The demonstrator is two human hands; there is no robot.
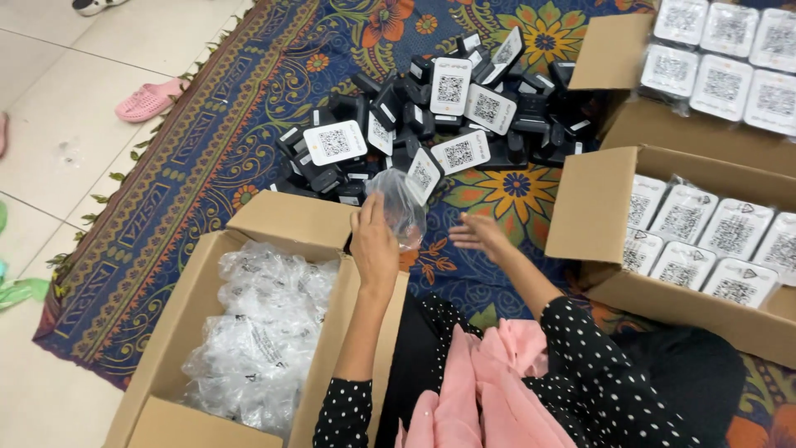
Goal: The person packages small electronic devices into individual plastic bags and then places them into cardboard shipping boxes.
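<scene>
At the lower left of the frame stands an open cardboard box (pixel 207 282) full of clear plastic bags (pixel 257 332). Just right of it, near the centre, the left hand (pixel 375 245) is closed around one clear bag (pixel 398 203), lifted over the box corner. The bag looks very light, soft and slippery, so it is best pinched at its mouth. The right hand (pixel 479 235) is open and holds nothing, below the pile of black devices (pixel 439 124). At the right, another box (pixel 593 216) holds wrapped ones.
</scene>
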